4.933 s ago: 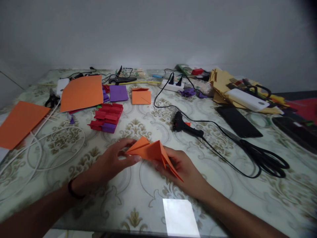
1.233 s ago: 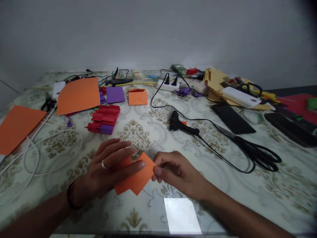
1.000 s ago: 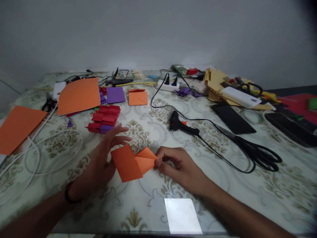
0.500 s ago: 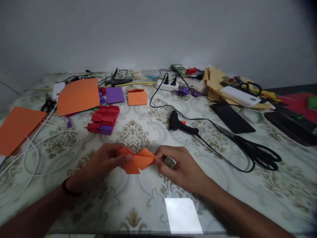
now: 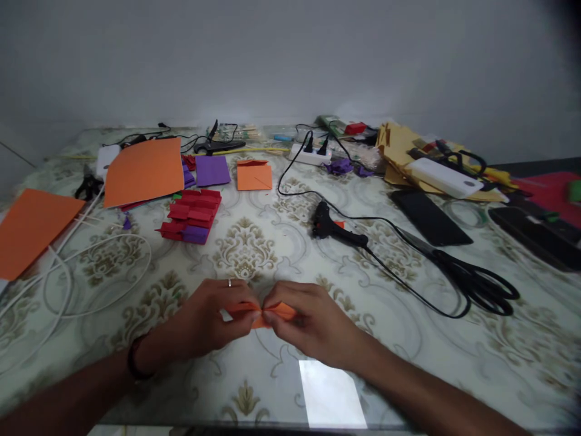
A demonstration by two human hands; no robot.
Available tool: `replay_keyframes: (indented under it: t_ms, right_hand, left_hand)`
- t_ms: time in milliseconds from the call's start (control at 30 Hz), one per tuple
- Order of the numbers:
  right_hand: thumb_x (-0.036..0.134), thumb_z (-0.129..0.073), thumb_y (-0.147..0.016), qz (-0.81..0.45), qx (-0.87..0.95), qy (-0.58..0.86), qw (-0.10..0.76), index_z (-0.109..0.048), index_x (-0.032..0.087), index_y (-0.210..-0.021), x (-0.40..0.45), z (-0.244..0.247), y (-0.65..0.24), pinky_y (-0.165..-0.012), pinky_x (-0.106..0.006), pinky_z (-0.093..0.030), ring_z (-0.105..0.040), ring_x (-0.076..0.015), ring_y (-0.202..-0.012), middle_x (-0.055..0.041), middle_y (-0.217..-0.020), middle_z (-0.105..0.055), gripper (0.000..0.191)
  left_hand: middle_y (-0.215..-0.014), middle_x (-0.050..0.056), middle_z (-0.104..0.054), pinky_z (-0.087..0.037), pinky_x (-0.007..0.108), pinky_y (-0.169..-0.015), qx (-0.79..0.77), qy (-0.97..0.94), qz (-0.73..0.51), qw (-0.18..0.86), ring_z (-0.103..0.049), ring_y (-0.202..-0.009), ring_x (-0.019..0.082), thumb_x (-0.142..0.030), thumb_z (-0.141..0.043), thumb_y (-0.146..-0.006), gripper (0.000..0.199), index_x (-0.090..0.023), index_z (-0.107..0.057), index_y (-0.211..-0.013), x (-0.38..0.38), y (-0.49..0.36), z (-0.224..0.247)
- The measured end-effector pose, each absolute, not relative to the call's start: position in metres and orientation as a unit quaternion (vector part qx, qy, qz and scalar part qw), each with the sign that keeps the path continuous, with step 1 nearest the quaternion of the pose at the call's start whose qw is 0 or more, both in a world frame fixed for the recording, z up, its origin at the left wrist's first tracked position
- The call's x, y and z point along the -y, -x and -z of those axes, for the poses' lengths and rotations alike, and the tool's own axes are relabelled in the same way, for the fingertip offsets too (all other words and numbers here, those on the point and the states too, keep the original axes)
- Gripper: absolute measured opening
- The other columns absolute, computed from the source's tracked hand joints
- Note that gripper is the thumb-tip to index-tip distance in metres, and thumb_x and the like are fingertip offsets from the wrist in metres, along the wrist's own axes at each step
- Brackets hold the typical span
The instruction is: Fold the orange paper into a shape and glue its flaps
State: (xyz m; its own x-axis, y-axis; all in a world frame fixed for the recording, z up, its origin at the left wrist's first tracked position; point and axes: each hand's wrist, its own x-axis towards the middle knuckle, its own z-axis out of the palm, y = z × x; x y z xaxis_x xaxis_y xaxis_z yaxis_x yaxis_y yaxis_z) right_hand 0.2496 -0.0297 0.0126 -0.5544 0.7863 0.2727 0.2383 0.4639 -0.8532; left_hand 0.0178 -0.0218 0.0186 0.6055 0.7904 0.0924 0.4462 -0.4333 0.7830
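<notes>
A small folded orange paper (image 5: 261, 323) is pinched between both hands low in the middle of the view, over the patterned table. My left hand (image 5: 227, 312) grips its left part between thumb and fingers. From the right, my right hand (image 5: 299, 318) pinches the other part, its thumb tip almost touching the left thumb. The fingers hide much of the paper. Beyond them lie a red and purple folded paper piece (image 5: 193, 216), an orange folded square (image 5: 255, 176) and a purple square (image 5: 212, 171).
A black glue gun (image 5: 338, 227) lies right of centre, its cord looping by large scissors (image 5: 476, 278) and a black phone (image 5: 431, 218). Orange sheets (image 5: 144, 172) and a white cable (image 5: 68, 272) are at left. A power strip (image 5: 310, 155) stands at the back.
Both hands have moved closer together and slightly nearer to me. The orange paper, spread between them before, is now mostly covered by the fingers.
</notes>
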Motion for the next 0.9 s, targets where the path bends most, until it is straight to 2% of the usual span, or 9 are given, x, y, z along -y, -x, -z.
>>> replay_keyframes:
  t_ms: [200, 400, 633, 900]
  right_hand:
    - [0.010, -0.060, -0.079, -0.409, 0.784, 0.314, 0.347, -0.060, 0.023, -0.077, 0.034, -0.010, -0.245, -0.057, -0.024, -0.039, -0.052, -0.0118, -0.060, 0.0037, -0.070, -0.059, 0.013]
    - [0.008, -0.058, -0.070, -0.429, 0.766, 0.352, 0.324, -0.045, 0.022, -0.065, 0.027, -0.013, -0.253, -0.051, -0.022, -0.030, -0.040, -0.0085, -0.055, 0.0075, -0.061, -0.047, 0.020]
    - [0.009, -0.056, -0.070, -0.436, 0.761, 0.384, 0.291, -0.054, 0.020, -0.069, 0.019, -0.020, -0.268, -0.052, -0.019, -0.037, -0.049, -0.0084, -0.054, 0.0063, -0.061, -0.057, 0.012]
    - [0.005, -0.057, -0.067, -0.421, 0.780, 0.395, 0.242, -0.058, 0.020, -0.070, 0.011, -0.027, -0.283, -0.051, -0.019, -0.039, -0.054, -0.0096, -0.053, 0.0058, -0.062, -0.061, 0.015]
  left_hand:
    - [-0.072, 0.000, -0.069, -0.042, 0.027, -0.065, -0.339, -0.860, -0.205, 0.322, -0.060, -0.066, 0.015, -0.011, -0.058, -0.089, 0.016, -0.020, -0.065, -0.078, 0.027, -0.020, -0.020]
    - [-0.071, -0.003, -0.064, -0.040, 0.022, -0.062, -0.350, -0.840, -0.237, 0.339, -0.056, -0.063, 0.011, -0.010, -0.059, -0.085, 0.014, -0.019, -0.064, -0.076, 0.022, -0.015, -0.019]
    - [-0.072, -0.004, -0.065, -0.041, 0.021, -0.061, -0.379, -0.808, -0.261, 0.367, -0.056, -0.063, 0.009, -0.013, -0.064, -0.089, 0.012, -0.019, -0.069, -0.081, 0.014, -0.008, -0.026]
    - [-0.070, -0.004, -0.064, -0.042, 0.021, -0.060, -0.381, -0.820, -0.260, 0.339, -0.055, -0.062, 0.010, -0.015, -0.064, -0.091, 0.012, -0.018, -0.069, -0.081, 0.012, -0.004, -0.032]
